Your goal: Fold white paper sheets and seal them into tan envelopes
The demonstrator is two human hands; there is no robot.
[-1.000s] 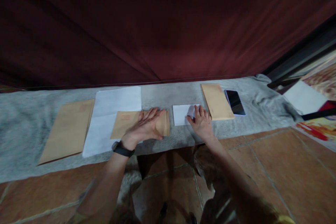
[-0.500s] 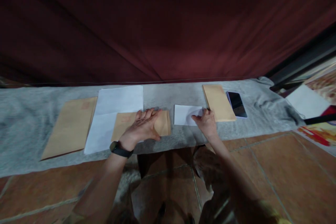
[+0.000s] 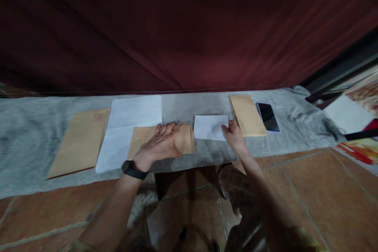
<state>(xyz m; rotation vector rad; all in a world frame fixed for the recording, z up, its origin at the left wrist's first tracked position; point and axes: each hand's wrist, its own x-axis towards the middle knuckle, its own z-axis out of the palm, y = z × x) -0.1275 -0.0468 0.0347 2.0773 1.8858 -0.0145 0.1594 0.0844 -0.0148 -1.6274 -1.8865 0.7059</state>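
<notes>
The white paper slip (image 3: 209, 127) is gripped at its short edge between the thumb and curled fingers of the right hand (image 3: 235, 136), its body stretching leftward from those fingertips; whether its far end is lifted cannot be told. It is judged light and limp, easily creased, so a pinch at an edge or corner, with little squeeze, would be suited to it. To the left of that pinch, the small kraft envelopes (image 3: 186, 139) are covered by the left hand (image 3: 161, 141), its fingers spread and nothing seen clasped; they are judged stiffer and likely to slide on one another, best taken by a side edge. Just beyond the right fingers a longer kraft envelope (image 3: 248, 116) is seen, with a smartphone (image 3: 268, 117) beside it
</notes>
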